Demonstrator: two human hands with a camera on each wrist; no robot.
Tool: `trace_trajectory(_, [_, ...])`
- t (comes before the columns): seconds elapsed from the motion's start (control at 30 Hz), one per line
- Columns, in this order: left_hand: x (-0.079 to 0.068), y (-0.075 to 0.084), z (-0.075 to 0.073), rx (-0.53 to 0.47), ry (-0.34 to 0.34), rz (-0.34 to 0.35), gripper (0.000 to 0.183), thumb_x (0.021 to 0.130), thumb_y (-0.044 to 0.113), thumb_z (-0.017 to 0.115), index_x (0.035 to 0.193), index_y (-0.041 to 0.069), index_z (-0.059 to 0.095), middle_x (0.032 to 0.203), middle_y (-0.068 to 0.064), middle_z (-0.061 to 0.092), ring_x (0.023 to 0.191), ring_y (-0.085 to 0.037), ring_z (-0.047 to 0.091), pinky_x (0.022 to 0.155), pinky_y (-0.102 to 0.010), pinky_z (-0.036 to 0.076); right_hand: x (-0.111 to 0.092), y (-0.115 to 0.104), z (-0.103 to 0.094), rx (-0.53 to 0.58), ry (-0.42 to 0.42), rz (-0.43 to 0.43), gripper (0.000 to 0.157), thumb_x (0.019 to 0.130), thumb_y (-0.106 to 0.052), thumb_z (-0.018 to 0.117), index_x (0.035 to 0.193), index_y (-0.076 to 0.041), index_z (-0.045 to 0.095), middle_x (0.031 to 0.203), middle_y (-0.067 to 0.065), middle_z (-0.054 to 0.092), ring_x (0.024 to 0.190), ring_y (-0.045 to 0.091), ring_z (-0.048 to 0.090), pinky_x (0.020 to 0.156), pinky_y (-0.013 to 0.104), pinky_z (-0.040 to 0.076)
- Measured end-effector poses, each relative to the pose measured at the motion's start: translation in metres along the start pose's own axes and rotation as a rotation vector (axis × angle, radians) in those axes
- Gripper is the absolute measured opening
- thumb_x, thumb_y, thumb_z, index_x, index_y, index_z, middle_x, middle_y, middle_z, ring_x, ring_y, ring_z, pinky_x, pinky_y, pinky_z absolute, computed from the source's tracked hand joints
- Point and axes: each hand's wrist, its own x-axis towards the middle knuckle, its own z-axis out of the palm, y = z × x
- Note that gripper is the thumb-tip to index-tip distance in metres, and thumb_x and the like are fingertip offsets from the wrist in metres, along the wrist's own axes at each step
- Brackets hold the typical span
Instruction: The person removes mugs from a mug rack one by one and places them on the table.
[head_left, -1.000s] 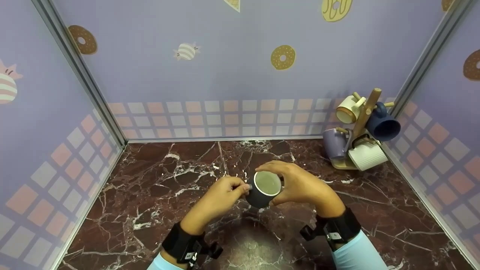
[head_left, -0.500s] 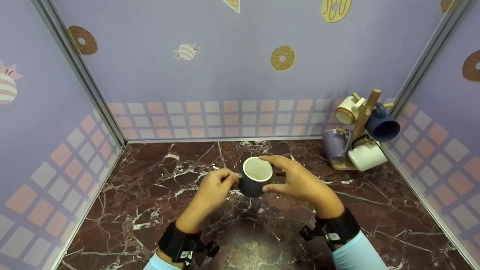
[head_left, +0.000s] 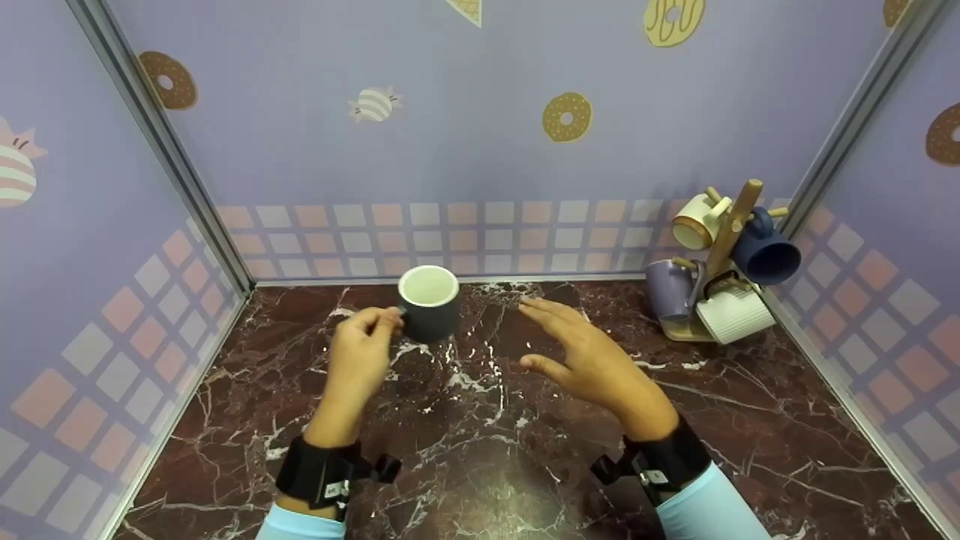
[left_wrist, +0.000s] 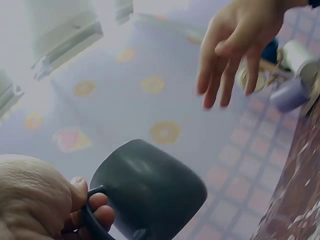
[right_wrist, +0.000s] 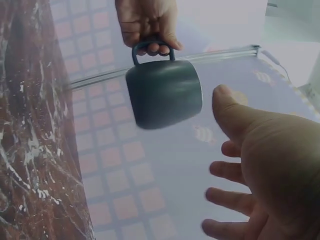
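Note:
A dark mug [head_left: 430, 322] with a white rim and pale inside is held upright above the marbled tabletop, left of the middle. My left hand [head_left: 361, 352] grips it by its handle; the left wrist view shows thumb and fingers curled round the handle of the mug [left_wrist: 150, 187]. Apart from the mug, to its right, my right hand [head_left: 589, 360] hovers with fingers extended and thumb spread. It holds nothing, as the right wrist view also shows, with the mug [right_wrist: 165, 95] beyond the fingers of my right hand [right_wrist: 260, 170].
At the back right stands a wooden mug tree [head_left: 735, 225]. On it hang a cream mug [head_left: 696, 221], a navy mug [head_left: 766, 251], a purple mug [head_left: 669, 289] and a white ribbed mug [head_left: 735, 311]. Patterned walls enclose the marbled tabletop [head_left: 480, 465] at the back and sides.
The left hand has carried the mug left and toward the back wall. The right hand, earlier around the mug's right side, has let it go and stayed nearly in place.

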Motion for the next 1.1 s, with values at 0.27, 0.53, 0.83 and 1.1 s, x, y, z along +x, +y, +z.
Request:
trace_trajectory(0.27, [0.022, -0.031, -0.036, 0.028, 0.227, -0.079, 0.035, 0.116, 0.028, 0.068, 0.1, 0.001, 0.082, 0.099, -0.016, 0.082, 0.083, -0.01, 0.063, 0.078, -0.025, 0.048, 0.002, -0.016, 0.023, -0.12, -0.081, -0.1, 0.085, 0.112, -0.068, 0.053, 0.179, -0.019, 0.034, 0.191, -0.004, 0.017, 0.178, 0.031, 0.022, 0.143, 0.056, 0.027])
trace_trajectory(0.53, [0.038, -0.071, -0.064, 0.067, 0.375, -0.151, 0.037, 0.116, 0.027, 0.065, 0.105, -0.004, 0.081, 0.1, -0.022, 0.084, 0.076, 0.002, 0.059, 0.079, -0.024, 0.048, 0.003, -0.035, 0.053, -0.21, -0.181, -0.213, 0.091, 0.111, -0.078, 0.039, 0.183, -0.024, 0.022, 0.192, -0.003, 0.005, 0.18, 0.031, 0.011, 0.144, 0.057, 0.02])
trace_trajectory(0.83, [0.047, -0.117, -0.09, 0.05, 0.453, -0.266, 0.042, 0.118, 0.031, 0.061, 0.11, -0.005, 0.081, 0.077, 0.014, 0.072, 0.079, -0.001, 0.056, 0.079, -0.024, 0.045, -0.002, -0.051, 0.082, -0.23, -0.304, -0.269, 0.094, 0.108, -0.083, 0.039, 0.183, -0.034, 0.01, 0.192, -0.004, -0.004, 0.18, 0.034, 0.005, 0.141, 0.068, 0.024])
trace_trajectory(1.1, [0.046, -0.146, -0.097, 0.038, 0.488, -0.307, 0.04, 0.118, 0.024, 0.059, 0.11, -0.009, 0.08, 0.073, 0.017, 0.068, 0.073, 0.005, 0.053, 0.078, -0.023, 0.045, -0.004, -0.059, 0.097, -0.227, -0.366, -0.306, 0.095, 0.109, -0.073, 0.057, 0.183, -0.031, 0.015, 0.192, -0.005, -0.004, 0.18, 0.034, 0.003, 0.142, 0.066, 0.022])
